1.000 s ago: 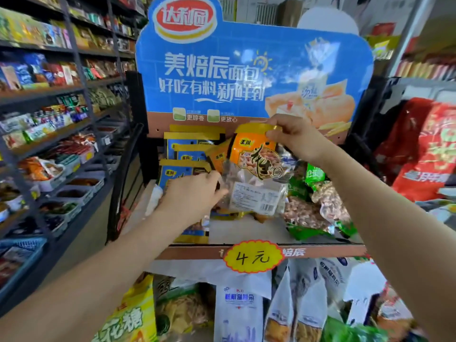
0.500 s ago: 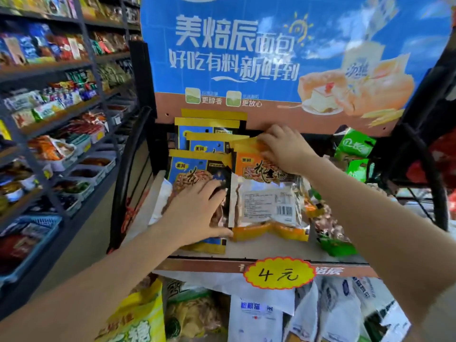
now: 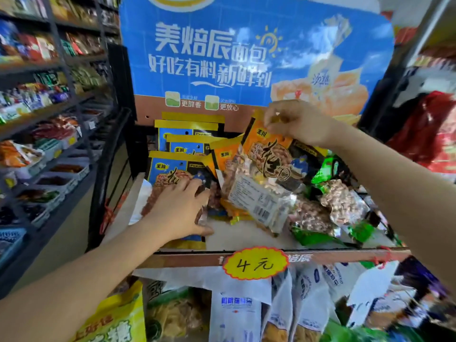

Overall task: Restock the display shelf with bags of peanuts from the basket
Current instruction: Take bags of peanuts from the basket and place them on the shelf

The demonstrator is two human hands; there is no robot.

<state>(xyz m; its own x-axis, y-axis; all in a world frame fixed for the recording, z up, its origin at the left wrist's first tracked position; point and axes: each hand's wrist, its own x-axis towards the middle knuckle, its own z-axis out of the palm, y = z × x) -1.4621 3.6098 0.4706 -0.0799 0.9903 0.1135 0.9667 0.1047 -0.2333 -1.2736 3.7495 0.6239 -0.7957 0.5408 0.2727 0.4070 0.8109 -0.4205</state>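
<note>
My right hand (image 3: pixel 294 123) pinches the top edge of an orange peanut bag (image 3: pixel 267 154), which leans tilted over other orange bags on the display shelf (image 3: pixel 246 236). My left hand (image 3: pixel 180 208) presses flat on the front blue peanut bag (image 3: pixel 172 169), fingers spread. Two more blue bags (image 3: pixel 187 134) stand in a row behind it. A bag with its white label side up (image 3: pixel 259 198) lies in the middle of the shelf. The basket is out of sight.
Green-edged peanut bags (image 3: pixel 328 213) are piled at the shelf's right. A yellow price tag (image 3: pixel 255 264) hangs on the front edge. A blue cardboard sign (image 3: pixel 246 53) backs the shelf. Snack racks (image 3: pixel 49 119) line the left aisle; bagged goods (image 3: pixel 237 312) hang below.
My right hand has lifted and tilted the orange bag up to the right. My left hand stays pressed on the front blue bag. The camera has pulled back slightly.
</note>
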